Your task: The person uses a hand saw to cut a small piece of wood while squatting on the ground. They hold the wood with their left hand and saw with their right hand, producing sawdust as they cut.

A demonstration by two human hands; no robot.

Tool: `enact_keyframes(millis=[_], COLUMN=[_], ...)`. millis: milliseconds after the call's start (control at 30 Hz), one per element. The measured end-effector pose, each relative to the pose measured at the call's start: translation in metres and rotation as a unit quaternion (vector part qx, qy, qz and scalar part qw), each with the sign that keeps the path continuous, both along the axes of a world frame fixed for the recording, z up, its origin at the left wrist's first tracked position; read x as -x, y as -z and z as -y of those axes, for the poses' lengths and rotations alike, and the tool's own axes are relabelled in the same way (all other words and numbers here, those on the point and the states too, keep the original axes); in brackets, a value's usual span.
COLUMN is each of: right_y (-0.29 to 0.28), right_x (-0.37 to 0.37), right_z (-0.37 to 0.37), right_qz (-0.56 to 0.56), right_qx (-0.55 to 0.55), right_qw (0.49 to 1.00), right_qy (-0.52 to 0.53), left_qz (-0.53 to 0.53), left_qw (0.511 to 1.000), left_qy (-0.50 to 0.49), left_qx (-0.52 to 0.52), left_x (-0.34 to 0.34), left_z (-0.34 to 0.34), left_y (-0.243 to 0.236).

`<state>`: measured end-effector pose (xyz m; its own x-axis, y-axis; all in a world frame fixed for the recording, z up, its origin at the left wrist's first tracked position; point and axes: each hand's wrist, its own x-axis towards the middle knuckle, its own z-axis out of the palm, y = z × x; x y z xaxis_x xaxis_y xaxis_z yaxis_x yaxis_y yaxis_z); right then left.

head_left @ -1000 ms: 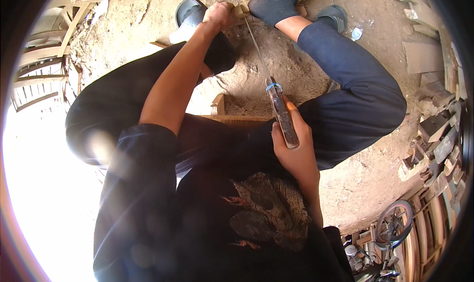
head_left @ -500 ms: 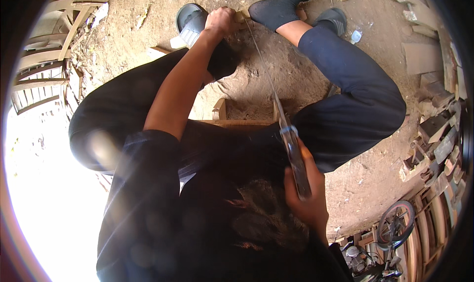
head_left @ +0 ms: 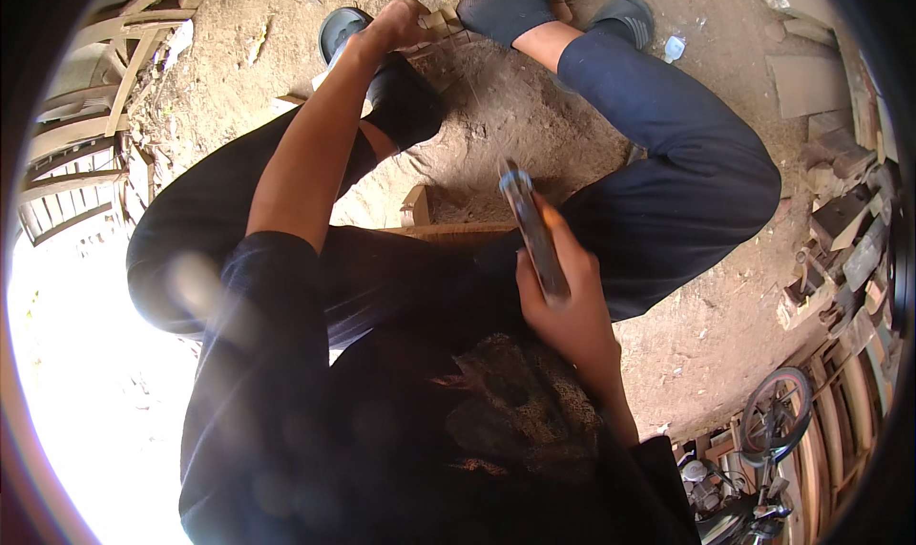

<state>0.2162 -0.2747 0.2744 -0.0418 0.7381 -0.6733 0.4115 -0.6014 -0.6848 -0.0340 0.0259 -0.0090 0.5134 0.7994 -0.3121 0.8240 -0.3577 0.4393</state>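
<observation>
My left hand (head_left: 396, 22), at the top of the view, grips a small wooden piece (head_left: 444, 22) on the dirt floor, right beside my black-socked foot (head_left: 501, 9). My right hand (head_left: 563, 287) is closed around the dark handle (head_left: 536, 240) of a saw, which has a blue band near its blade end. The thin blade (head_left: 477, 96), smeared by motion, runs up toward the wooden piece; whether it touches the wood is too blurred to tell. Below it, a wooden board (head_left: 429, 231) lies partly hidden behind my bent legs.
Grey sandals (head_left: 339, 31) lie by my feet. A small wood block (head_left: 414, 204) is at the board. Piled timber offcuts (head_left: 835, 230) line the right side, with a bicycle (head_left: 773, 416) at lower right. Curved wooden framework (head_left: 124, 39) stands at left, beside a glaring bright area.
My right hand and the saw drew back toward my body half a second ago and now sit farther forward again, the blade blurred. My left hand stays on the wooden piece.
</observation>
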Motion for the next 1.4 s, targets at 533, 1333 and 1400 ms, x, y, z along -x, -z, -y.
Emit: enact_keyframes(millis=[533,1333,1400], right_y=[-0.001,-0.050,-0.065], right_x=[-0.002,-0.048,-0.057], right_z=[0.029,0.086,0.086], right_qz=[0.002,-0.059,-0.092], right_qx=[-0.085,-0.076,-0.028], right_qw=[0.996,0.994,0.988], right_qy=[0.013,0.057,0.121], left_qz=[-0.049,-0.067,-0.085], left_qw=[0.997,0.995,0.992], left_qy=[0.012,-0.074,-0.085], left_qx=[0.057,0.027,0.030], left_x=[-0.003,-0.009,-0.020], left_z=[-0.009,0.017,0.021], left_y=[-0.005,0.001,-0.005])
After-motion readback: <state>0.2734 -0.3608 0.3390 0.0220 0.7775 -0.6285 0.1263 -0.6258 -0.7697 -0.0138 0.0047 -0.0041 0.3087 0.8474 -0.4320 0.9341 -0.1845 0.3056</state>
